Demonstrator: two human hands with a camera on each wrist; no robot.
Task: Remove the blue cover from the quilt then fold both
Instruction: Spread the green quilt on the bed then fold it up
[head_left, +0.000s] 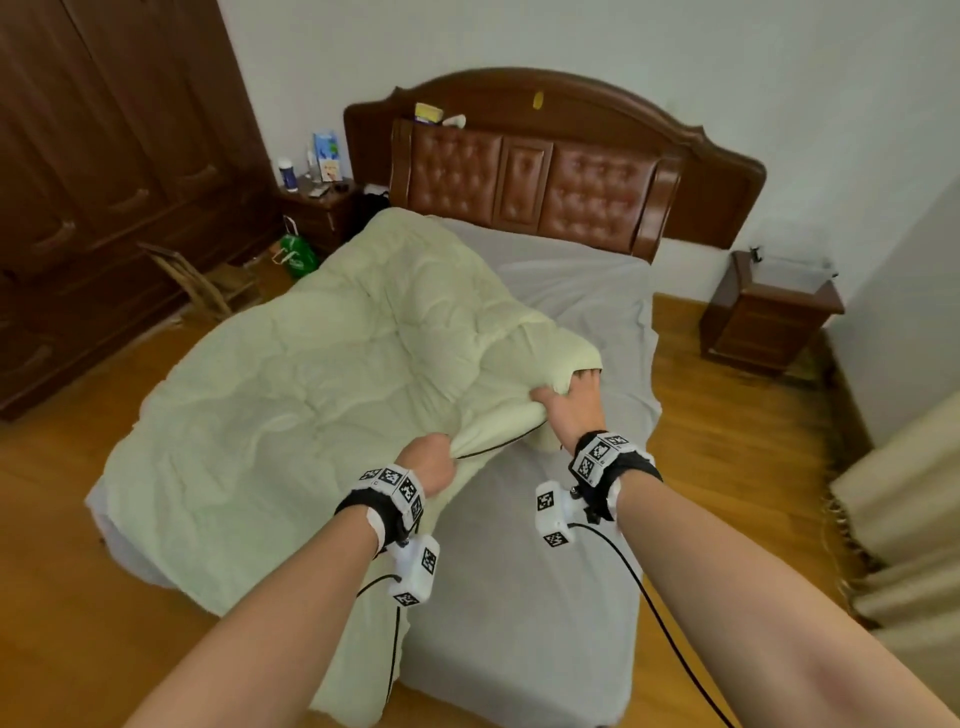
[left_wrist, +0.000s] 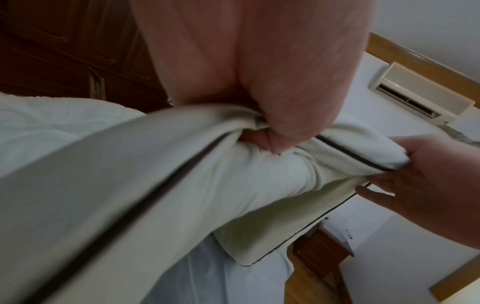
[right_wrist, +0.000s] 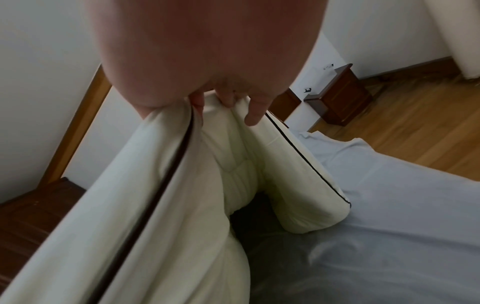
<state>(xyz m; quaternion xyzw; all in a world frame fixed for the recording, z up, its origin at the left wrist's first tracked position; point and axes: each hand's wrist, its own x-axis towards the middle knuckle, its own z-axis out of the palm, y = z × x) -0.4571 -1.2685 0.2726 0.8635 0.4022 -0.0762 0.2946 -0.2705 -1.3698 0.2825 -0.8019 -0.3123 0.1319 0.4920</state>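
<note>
Progress, as I judge it: the pale cream-green padded quilt (head_left: 311, 374) lies bare on the bed, with no blue cover on it, so the removal step appears done. Whether the pale grey-blue sheet-like fabric (head_left: 530, 597) spread flat under the quilt is that cover or only a bedsheet, I cannot tell. Folding is in hand: the quilt's near-right corner is doubled back on itself, the rest lying open across the left of the bed and overhanging its foot. Both folds are left.

My left hand (head_left: 428, 462) is clenched on a gathered bunch of the quilt's edge. My right hand (head_left: 574, 402) pinches the turned-back fold, thumb on one side, fingers (right_wrist: 255, 112) curled over the other.

Materials: the quilt is thick, soft and puffy, stitched in shallow curved channels, and edged with thin dark piping (left_wrist: 355, 157). It bends in rounded rolls, not creases. The grey-blue fabric is thin and lightly wrinkled. The brown wooden headboard (head_left: 524, 176) carries tufted leather-like panels.
</note>
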